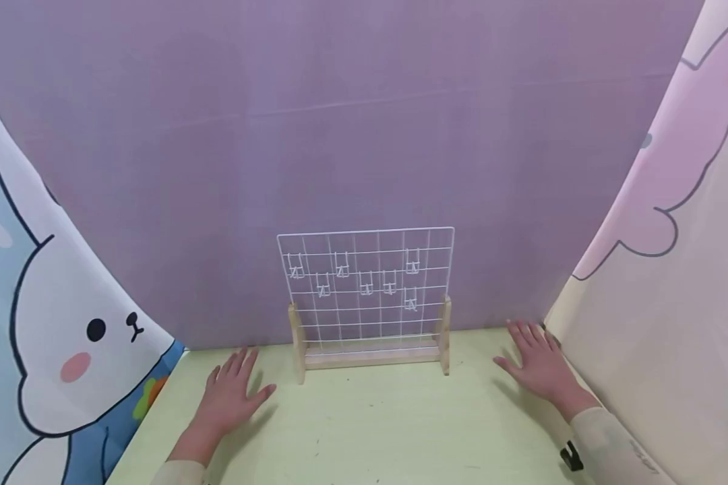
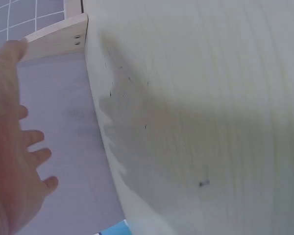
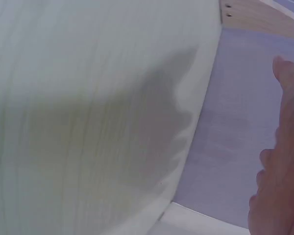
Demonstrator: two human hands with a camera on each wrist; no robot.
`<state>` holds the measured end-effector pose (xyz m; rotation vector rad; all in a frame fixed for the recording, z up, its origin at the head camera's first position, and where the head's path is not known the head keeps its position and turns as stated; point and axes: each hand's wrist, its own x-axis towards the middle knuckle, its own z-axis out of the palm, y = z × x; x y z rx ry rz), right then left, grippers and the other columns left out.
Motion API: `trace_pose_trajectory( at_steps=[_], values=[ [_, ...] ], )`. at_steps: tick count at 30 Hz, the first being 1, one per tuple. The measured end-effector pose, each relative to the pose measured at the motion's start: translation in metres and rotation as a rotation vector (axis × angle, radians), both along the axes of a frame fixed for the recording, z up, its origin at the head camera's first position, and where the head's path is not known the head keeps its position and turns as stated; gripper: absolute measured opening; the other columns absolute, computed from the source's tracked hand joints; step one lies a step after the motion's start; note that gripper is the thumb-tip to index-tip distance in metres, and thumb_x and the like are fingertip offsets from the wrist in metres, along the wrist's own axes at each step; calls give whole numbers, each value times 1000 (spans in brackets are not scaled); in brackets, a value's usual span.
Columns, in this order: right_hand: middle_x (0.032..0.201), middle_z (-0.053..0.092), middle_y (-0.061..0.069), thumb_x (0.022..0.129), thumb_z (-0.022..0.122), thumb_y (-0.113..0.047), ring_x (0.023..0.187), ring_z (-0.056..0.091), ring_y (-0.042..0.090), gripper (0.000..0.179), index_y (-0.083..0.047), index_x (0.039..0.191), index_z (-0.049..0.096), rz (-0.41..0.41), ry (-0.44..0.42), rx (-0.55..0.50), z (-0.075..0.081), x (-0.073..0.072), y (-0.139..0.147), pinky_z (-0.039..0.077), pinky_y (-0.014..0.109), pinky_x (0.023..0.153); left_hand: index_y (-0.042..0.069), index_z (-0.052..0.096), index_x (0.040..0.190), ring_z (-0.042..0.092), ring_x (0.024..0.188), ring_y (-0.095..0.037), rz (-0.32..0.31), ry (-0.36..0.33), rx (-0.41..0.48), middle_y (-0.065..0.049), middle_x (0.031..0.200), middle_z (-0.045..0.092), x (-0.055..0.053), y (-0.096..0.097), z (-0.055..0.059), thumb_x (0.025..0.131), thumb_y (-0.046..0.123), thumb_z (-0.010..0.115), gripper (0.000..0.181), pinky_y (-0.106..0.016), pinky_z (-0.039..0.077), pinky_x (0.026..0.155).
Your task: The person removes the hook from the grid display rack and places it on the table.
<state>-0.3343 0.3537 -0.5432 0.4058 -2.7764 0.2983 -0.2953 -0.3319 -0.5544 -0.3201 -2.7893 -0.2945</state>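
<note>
A white wire grid rack [image 1: 370, 323] stands upright in a wooden base [image 1: 373, 362] at the back of the table. Several small white wire hooks [image 1: 342, 265] hang on its upper and middle rows. My left hand [image 1: 227, 394], palm down with fingers spread, is to the left of the rack and apart from it. On the other side my right hand [image 1: 536, 364] is spread the same way, near the table's right back corner. Both hands hold nothing. In the left wrist view, the left hand [image 2: 10, 142] shows beside one wooden upright [image 2: 59, 39].
The pale green table [image 1: 364, 424] carries a few small dark marks. Behind it hangs a purple cloth [image 1: 364, 135]. A rabbit-printed cloth [image 1: 79, 303] closes off the left, and a pink and cream one [image 1: 673, 303] the right. A black clip-like piece [image 1: 571, 456] sits by the right sleeve.
</note>
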Motion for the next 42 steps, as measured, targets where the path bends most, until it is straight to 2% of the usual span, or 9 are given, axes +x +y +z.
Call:
trace_pose_trajectory(
  at_steps=[5, 13, 18, 21, 23, 27, 32, 37, 42],
  values=[
    [168, 36, 37, 108, 71, -46, 153, 33, 62, 87, 6, 168, 34, 47, 16, -247, -4, -6, 1, 29, 76, 122, 1, 35, 169, 47, 146, -57, -48, 23, 193, -32, 165, 45, -4, 6, 1, 104, 52, 75, 92, -83, 39, 108],
    [169, 36, 35, 112, 67, -38, 150, 38, 61, 79, 5, 168, 33, 55, -99, -562, 0, -4, -7, 34, 76, 119, -2, 28, 170, 38, 153, -54, -110, -113, 526, -32, 169, 37, -10, 17, 6, 108, 40, 75, 89, -74, 36, 120],
    [169, 38, 34, 115, 62, -36, 150, 42, 58, 73, 4, 169, 32, 74, -164, -707, 1, -4, -16, 37, 70, 121, -2, 28, 170, 39, 154, -54, -157, -144, 722, -32, 169, 38, -13, 25, 10, 110, 23, 73, 80, -72, 37, 121],
    [168, 40, 33, 116, 61, -38, 151, 44, 55, 72, 0, 170, 33, 62, -184, -755, 2, -4, -19, 41, 63, 121, 2, 28, 171, 39, 155, -52, -177, -149, 804, -29, 170, 39, -14, 29, 10, 111, 20, 71, 77, -71, 37, 122],
    [167, 42, 32, 116, 61, -38, 151, 44, 54, 71, -2, 171, 33, 58, -190, -774, 2, -5, -20, 47, 46, 120, 4, 29, 172, 40, 155, -51, -182, -155, 858, -27, 171, 40, -14, 32, 11, 111, 19, 71, 75, -68, 38, 122],
    [167, 44, 30, 115, 62, -38, 150, 47, 51, 73, -4, 172, 32, 53, -208, -809, 2, -6, -22, 49, 32, 115, 5, 30, 172, 41, 156, -48, -171, -172, 938, -24, 171, 42, -13, 36, 14, 111, 16, 70, 73, -42, 45, 120],
    [168, 42, 32, 115, 64, -35, 151, 46, 53, 75, -3, 173, 28, 61, -233, -846, 1, -7, -25, 50, 42, 115, 5, 32, 171, 46, 152, -42, -149, -179, 1022, -23, 169, 45, -12, 39, 16, 112, 14, 68, 70, -11, 44, 104],
    [168, 40, 33, 115, 65, -31, 151, 44, 55, 75, -1, 173, 27, 68, -243, -863, -1, -8, -27, 48, 54, 117, 4, 36, 169, 53, 140, -19, -117, -178, 1091, -26, 166, 47, -9, 42, 17, 112, 12, 67, 65, -10, 47, 102],
    [168, 43, 30, 113, 67, -32, 151, 46, 51, 75, -4, 172, 31, 67, -224, -870, 2, -7, -29, 50, 26, 111, 2, 34, 169, 54, 136, -11, -112, -188, 1105, -27, 165, 47, -8, 43, 17, 113, 13, 66, 65, -10, 47, 103]
  ],
)
